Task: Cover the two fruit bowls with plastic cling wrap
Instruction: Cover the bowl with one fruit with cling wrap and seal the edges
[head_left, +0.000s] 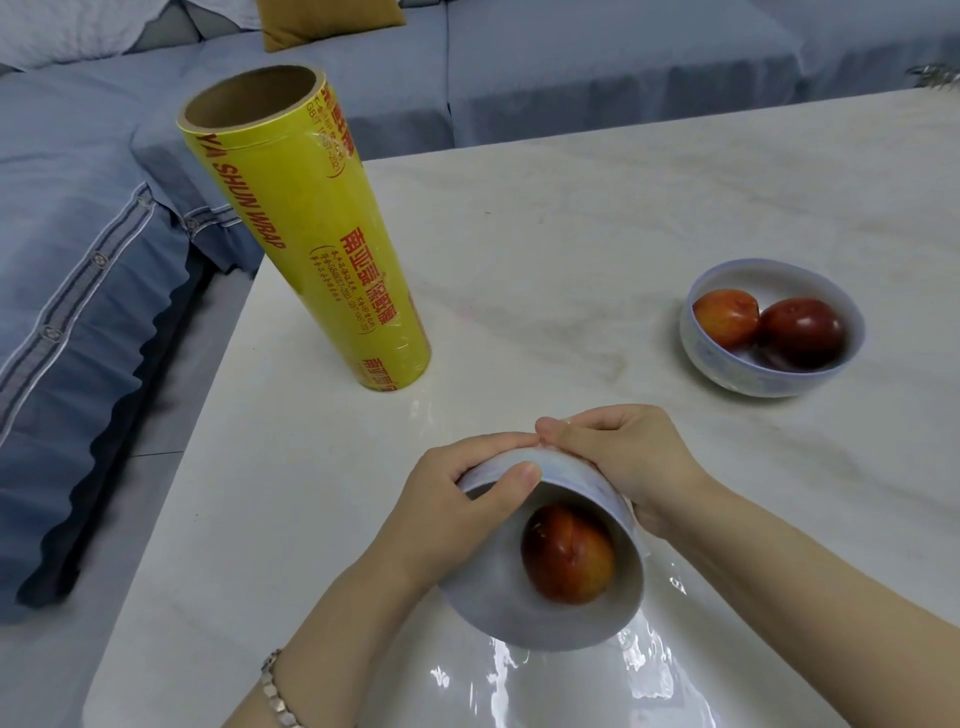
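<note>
A white bowl (571, 613) with one red fruit (567, 553) is tipped toward me near the table's front edge, a sheet of clear cling wrap (597, 680) stretched over its mouth and trailing down toward me. My left hand (457, 512) grips the bowl's left side with the thumb on its rim. My right hand (623, 457) holds the bowl's far side and pinches wrap there. A second white bowl (727, 369) holding two red fruits (802, 330) stands uncovered at the right. The yellow cling wrap roll (311, 249) stands upright at the left.
The white marble table (571, 218) ends close to the left of the roll. A blue sofa (78, 249) runs along the left and back, with a mustard cushion (322, 21) on it. A metallic object (935, 75) shows at the far right edge.
</note>
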